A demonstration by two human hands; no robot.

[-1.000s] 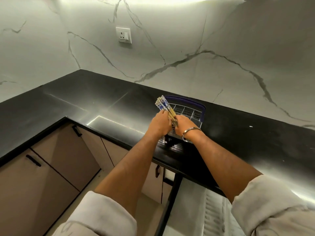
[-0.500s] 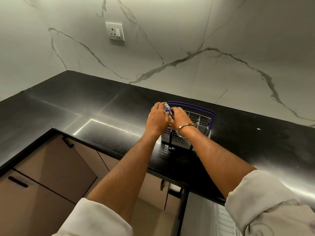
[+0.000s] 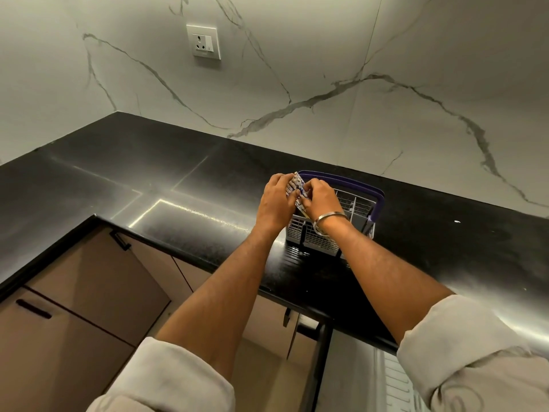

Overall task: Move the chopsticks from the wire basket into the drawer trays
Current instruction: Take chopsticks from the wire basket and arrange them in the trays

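Note:
A grey wire basket point(image 3: 309, 236) with a purple handle point(image 3: 356, 185) stands on the black countertop point(image 3: 148, 179). A bundle of blue-and-white patterned chopsticks point(image 3: 294, 187) sticks up at the basket's left end. My left hand point(image 3: 274, 203) and my right hand point(image 3: 319, 200), with a metal bangle on its wrist, both close around the bundle from either side. Only the chopsticks' top ends show between my fingers. A pale edge of the open drawer point(image 3: 395, 379) shows at the bottom right, below the counter.
Marble wall behind the counter carries a white socket point(image 3: 203, 41). Brown cabinet doors with black handles point(image 3: 89, 292) fill the lower left under the L-shaped counter. The counter's front edge runs between my forearms.
The chopstick bundle, which stood out above my hands a second ago, has sunk between them. Both hands have closed tighter around its top. The camera view has shifted right and down slightly.

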